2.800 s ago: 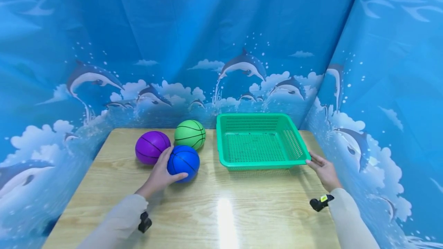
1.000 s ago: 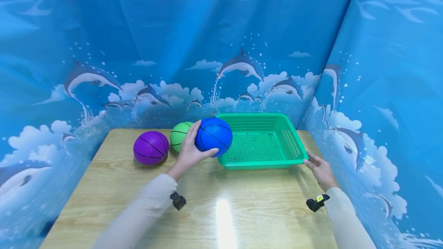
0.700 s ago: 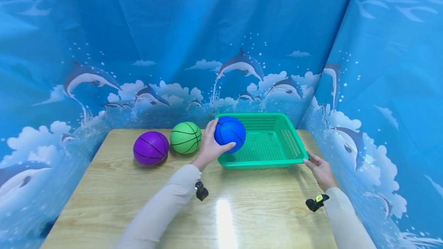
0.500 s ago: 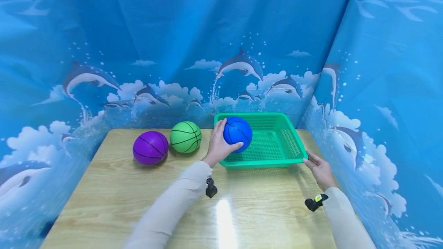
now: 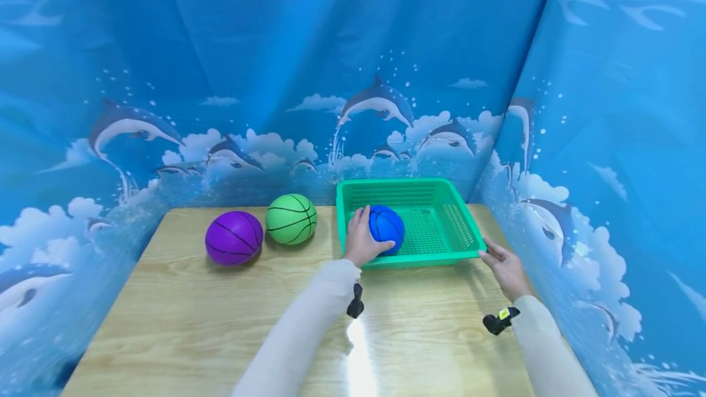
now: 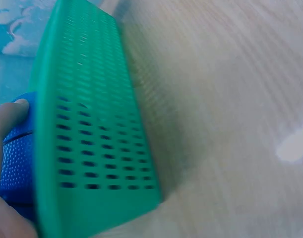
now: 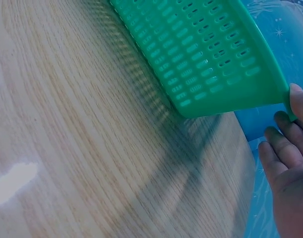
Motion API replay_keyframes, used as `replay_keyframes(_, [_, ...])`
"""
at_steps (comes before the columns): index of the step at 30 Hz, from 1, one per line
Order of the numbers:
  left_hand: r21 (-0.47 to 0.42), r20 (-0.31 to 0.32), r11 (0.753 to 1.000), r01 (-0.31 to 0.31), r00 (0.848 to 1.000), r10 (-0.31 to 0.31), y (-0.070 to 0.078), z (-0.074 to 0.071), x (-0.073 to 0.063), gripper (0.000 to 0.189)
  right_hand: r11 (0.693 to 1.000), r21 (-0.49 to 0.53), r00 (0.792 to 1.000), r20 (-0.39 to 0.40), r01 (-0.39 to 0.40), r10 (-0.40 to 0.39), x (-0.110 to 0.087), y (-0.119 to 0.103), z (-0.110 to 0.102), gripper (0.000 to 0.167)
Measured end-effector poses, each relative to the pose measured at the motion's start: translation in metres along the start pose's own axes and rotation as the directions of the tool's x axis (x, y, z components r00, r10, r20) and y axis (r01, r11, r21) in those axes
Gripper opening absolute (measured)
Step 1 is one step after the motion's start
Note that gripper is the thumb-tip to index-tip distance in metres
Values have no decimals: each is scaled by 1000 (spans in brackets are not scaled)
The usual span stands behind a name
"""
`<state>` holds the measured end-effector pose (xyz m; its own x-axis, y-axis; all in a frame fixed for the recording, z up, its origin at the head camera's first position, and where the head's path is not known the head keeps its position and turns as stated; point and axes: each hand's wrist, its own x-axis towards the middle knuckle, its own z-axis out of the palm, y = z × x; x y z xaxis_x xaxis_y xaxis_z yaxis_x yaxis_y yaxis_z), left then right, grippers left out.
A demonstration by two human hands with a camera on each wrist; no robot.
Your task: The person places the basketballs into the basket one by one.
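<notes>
The left hand (image 5: 364,242) grips a black-lined, round blue ball (image 5: 391,227) within the left part of a rectangular green plastic basket (image 5: 425,257); the right hand (image 5: 508,271) pinches the basket's near-right corner. Placing seems in hand; next calls for gently releasing the ball.

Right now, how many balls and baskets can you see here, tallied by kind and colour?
Blue ball: 1, held by the left hand
Purple ball: 1
Light green ball: 1
Green basket: 1
Total: 4 (3 balls, 1 basket)
</notes>
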<state>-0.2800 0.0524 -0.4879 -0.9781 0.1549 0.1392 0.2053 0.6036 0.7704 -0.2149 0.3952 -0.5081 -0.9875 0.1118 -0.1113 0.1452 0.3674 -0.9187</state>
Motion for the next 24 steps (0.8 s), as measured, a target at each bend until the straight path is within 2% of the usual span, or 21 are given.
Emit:
replay_keyframes(4, [39, 45, 999, 4, 999, -6, -3, 6, 0, 106, 1000, -24, 1000, 8, 2, -1, -1, 0, 0, 67])
replay_keyframes(10, [6, 45, 999, 42, 998, -42, -7, 8, 3, 104, 999, -29, 1000, 7, 22, -22, -1, 1, 0, 69])
replay_keyframes(14, [0, 74, 998, 65, 995, -65, -5, 4, 4, 101, 999, -43, 1000, -6, 30, -30, 0, 3, -1, 69])
replay_keyframes(17, [-27, 109, 993, 114, 988, -111, 0, 0, 3, 98, 999, -44, 1000, -9, 25, -26, 1, 3, -1, 68])
replay_keyframes(21, [-80, 158, 976, 204, 969, -189, 8, -4, 1, 96, 999, -43, 1000, -10, 15, -15, 2, 4, -1, 70])
replay_keyframes(24, [-111, 170, 963, 244, 960, -224, 10, -4, 1, 97, 999, -41, 1000, -8, 8, -9, 2, 4, 0, 71])
